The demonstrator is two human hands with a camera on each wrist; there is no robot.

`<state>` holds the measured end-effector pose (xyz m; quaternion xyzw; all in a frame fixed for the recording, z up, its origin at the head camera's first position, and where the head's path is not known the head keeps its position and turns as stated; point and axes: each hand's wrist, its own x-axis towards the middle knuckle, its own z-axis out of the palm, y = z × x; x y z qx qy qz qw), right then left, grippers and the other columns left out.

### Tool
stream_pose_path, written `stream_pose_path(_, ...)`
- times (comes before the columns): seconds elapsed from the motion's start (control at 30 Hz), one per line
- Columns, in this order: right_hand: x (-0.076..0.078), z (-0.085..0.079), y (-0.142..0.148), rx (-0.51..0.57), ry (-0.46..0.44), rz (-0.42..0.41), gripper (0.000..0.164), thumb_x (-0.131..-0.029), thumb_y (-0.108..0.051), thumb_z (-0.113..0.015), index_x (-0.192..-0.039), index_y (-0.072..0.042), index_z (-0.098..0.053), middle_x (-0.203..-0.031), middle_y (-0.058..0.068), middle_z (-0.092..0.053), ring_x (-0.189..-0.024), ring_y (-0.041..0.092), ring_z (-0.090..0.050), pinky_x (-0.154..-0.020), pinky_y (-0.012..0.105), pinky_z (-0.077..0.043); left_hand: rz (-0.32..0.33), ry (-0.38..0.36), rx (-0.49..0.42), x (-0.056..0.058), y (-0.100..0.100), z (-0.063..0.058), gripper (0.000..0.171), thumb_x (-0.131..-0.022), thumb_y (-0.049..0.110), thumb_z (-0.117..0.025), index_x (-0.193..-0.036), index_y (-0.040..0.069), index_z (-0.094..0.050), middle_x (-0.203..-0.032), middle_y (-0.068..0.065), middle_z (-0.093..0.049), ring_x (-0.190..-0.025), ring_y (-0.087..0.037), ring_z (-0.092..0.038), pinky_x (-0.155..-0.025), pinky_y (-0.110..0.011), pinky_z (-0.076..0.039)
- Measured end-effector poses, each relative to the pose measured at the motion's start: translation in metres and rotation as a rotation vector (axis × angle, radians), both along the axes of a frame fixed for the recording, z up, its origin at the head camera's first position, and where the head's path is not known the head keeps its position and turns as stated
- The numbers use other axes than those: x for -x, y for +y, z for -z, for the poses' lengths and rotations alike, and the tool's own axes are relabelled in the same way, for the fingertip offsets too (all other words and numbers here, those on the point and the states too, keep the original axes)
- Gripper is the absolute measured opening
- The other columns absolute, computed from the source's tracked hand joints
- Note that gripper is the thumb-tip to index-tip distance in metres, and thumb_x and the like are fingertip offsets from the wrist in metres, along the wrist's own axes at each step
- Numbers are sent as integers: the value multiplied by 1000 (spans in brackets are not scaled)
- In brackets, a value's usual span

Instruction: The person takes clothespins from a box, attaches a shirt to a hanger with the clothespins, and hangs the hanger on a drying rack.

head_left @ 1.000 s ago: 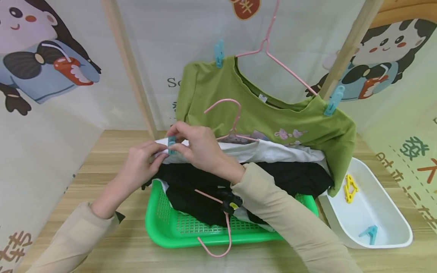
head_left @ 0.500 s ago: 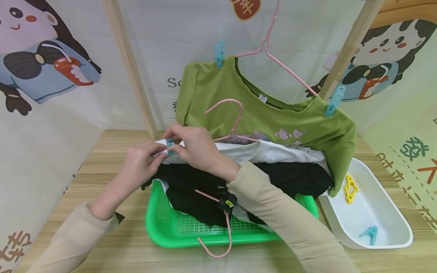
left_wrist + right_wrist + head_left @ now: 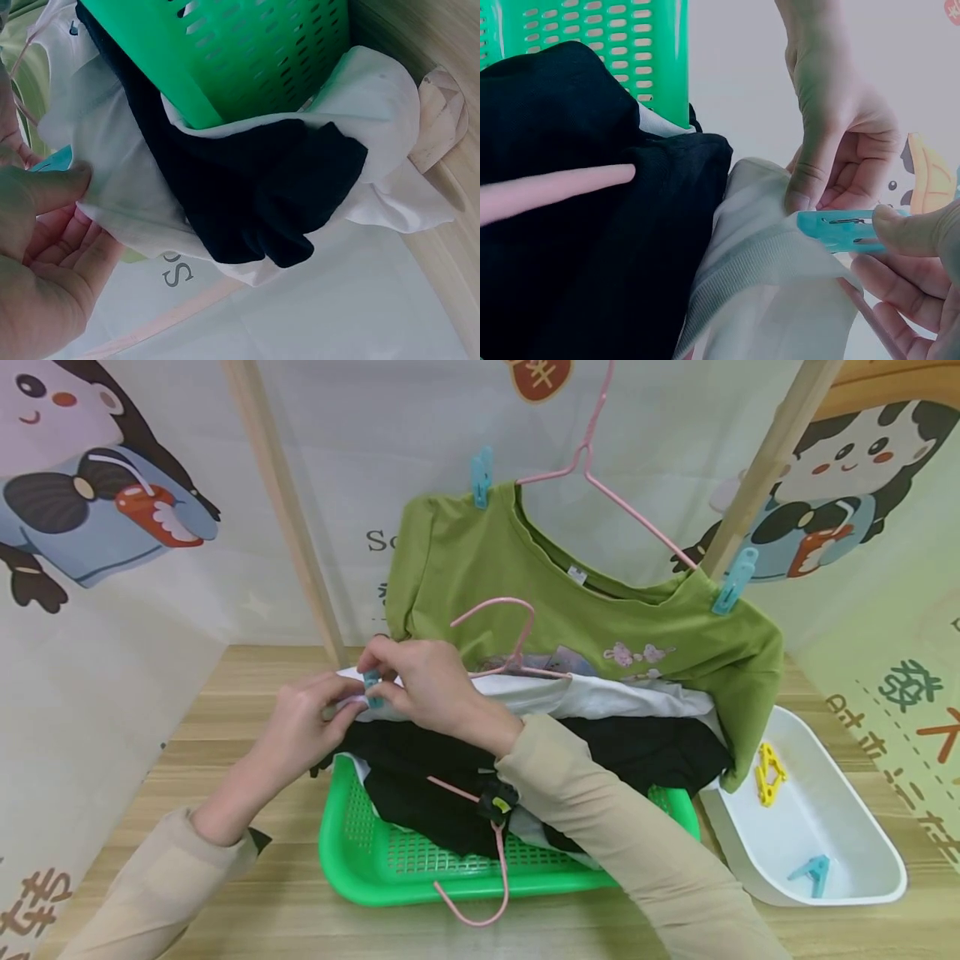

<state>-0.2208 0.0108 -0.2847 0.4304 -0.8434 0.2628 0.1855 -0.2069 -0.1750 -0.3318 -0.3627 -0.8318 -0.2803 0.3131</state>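
Observation:
My left hand (image 3: 307, 706) pinches the left shoulder of a white shirt (image 3: 525, 693) between thumb and fingers. Beside it, my right hand (image 3: 435, 685) pinches a blue clothespin (image 3: 840, 229), whose jaws sit at the shirt's edge. A pink hanger (image 3: 517, 652) runs inside the shirt, its hook sticking up from the neck. In the left wrist view, part of the clothespin (image 3: 54, 160) shows behind my thumb. Black clothing (image 3: 637, 752) lies just in front of the white shirt, over a green basket (image 3: 360, 893).
Behind hangs a green shirt (image 3: 465, 560) on another pink hanger, with two blue clothespins at its shoulders. A white bin (image 3: 885, 868) at right holds a yellow clothespin (image 3: 769, 775) and a blue one (image 3: 813, 875). Another pink hanger hook (image 3: 502, 868) overhangs the basket's front rim.
The hook of the hanger in the white shirt has dropped a little. The blue clothespin has shifted slightly down and left with my right hand; my left hand keeps its hold.

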Motion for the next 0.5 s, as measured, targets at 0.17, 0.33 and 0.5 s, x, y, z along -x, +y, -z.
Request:
stream_pose_path(0.17,1,0,-1,-52,9,16,17,-84,-11,-70,-98,-7,-60,-89,2,-71,-77,12,-66,-54,23,-45,11,-24,-5,0,-1,0,19,-67,-17,-74,-81,-8,-67,-77,-15,-67,-65,-24,-65,-53,-36,-54)
stream_pose_path(0.33,2,0,-1,-77,-85,34,24,-85,-16,-70,-105,-7,-60,-92,2,-70,-81,11,-65,-58,23,-46,7,-65,-15,-1,-2,-1,18,-69,-16,-73,-83,-8,-66,-78,-16,-67,-65,-26,-66,-55,-37,-55)
stream_pose_path(0.5,3,0,-1,-35,-155,19,24,-85,-13,-69,-106,-6,-60,-93,3,-70,-83,12,-65,-64,21,-46,5,-80,-8,-1,-2,-2,18,-69,-17,-73,-83,-8,-66,-80,-17,-67,-67,-28,-66,-56,-39,-56)
